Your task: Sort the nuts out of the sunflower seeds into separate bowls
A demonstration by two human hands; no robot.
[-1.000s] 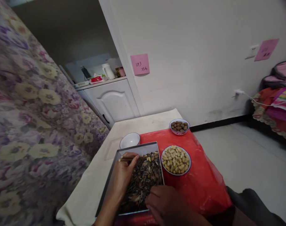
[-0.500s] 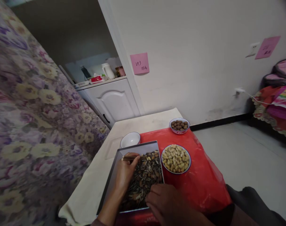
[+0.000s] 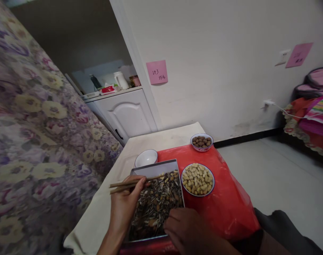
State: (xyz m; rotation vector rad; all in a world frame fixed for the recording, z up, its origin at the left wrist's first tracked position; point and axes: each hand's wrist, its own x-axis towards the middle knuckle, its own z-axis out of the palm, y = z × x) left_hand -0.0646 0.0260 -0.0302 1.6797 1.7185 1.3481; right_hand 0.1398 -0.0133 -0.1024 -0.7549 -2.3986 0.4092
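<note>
My left hand (image 3: 123, 208) is closed round a pair of wooden chopsticks (image 3: 132, 183), whose tips reach over the far end of a grey metal tray (image 3: 152, 168). The tray holds a mix of striped sunflower seeds (image 3: 156, 205), with some peanuts and brown nuts among them. My right hand (image 3: 186, 230) rests at the tray's near right corner, fingers curled and touching the seeds; whether it holds anything is hidden. A bowl of peanuts (image 3: 198, 179) stands just right of the tray.
An empty white bowl (image 3: 146, 157) sits beyond the tray, and a bowl of brown nuts (image 3: 202, 141) stands at the far right on the red plastic sheet (image 3: 230, 202). A flowered cloth (image 3: 39, 134) hangs at the left. A white cabinet (image 3: 125, 113) and wall lie behind.
My left hand has drawn back to the left and nearer me, and the chopsticks now lie flatter, their butt ends sticking out past the tray's left edge. The right hand barely moved.
</note>
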